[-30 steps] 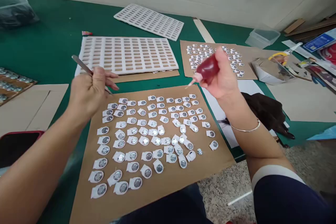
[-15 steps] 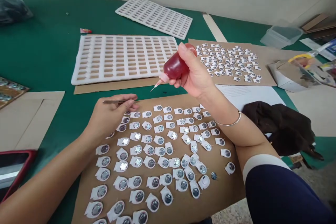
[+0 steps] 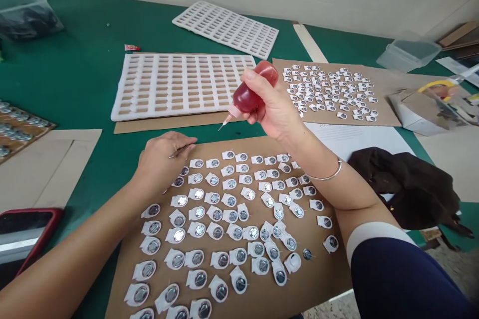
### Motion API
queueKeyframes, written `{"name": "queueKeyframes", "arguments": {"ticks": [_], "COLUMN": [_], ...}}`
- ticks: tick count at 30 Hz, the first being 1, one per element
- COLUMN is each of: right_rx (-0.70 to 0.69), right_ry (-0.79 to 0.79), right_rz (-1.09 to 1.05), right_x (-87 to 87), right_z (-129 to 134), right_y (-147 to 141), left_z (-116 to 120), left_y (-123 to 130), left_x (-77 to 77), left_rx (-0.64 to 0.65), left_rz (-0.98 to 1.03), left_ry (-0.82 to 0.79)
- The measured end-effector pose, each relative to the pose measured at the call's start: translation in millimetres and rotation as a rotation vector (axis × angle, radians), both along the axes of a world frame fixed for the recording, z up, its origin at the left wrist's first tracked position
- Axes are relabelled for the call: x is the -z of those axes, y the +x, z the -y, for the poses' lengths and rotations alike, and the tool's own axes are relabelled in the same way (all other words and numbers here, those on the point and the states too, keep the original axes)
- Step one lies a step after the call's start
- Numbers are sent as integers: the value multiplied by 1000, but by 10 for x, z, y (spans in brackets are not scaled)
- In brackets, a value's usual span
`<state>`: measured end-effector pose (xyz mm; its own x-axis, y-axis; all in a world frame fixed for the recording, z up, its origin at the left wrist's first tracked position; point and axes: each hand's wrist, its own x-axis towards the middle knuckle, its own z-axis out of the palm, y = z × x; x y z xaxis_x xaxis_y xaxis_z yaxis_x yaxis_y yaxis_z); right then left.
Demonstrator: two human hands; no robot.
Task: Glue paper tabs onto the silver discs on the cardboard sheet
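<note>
My right hand (image 3: 271, 104) is wrapped round a squeeze bottle (image 3: 249, 95) of red liquid, its thin needle tip pointing down and left above the far edge of a brown cardboard sheet (image 3: 310, 279). Tweezers (image 3: 179, 151) are pinched in my left hand (image 3: 160, 157) at the sheet's far left corner; their tips are hard to make out. Several small white pieces with round silver discs (image 3: 196, 229) lie in rough rows on the cardboard. One disc (image 3: 307, 254) without a white piece lies at the right.
Behind the sheet lie two white slotted trays (image 3: 157, 84), (image 3: 228, 27). Another cardboard (image 3: 387, 109) with similar pieces is at the back right. A dark cloth (image 3: 404, 189), a clear container (image 3: 407, 55) and a box (image 3: 411, 112) are at the right, a red-edged phone (image 3: 28, 239) at the left.
The view has shifted slightly. The fingers of my left hand have curled in more, and the tweezers are tilted differently. My right hand still holds the bottle, now more upright.
</note>
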<state>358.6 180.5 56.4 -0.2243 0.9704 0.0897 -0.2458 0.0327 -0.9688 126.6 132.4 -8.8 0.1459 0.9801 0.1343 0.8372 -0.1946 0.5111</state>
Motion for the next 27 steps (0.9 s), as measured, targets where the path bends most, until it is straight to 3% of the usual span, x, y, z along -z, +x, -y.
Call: {"name": "queueKeyframes", "arguments": {"ticks": [6, 12, 27], "right_rx": [62, 35, 110], "right_ry": [-23, -4, -12], "right_rz": [100, 89, 121], "right_x": [-6, 44, 29], "right_z": [46, 34, 46], "right_y": [-13, 23, 42], "left_z": [224, 337, 316], "left_y": [122, 163, 141], "left_x": [-118, -145, -194], "left_rx": [39, 69, 134], "left_rz": [178, 353, 223], "left_ry": [104, -202, -210]}}
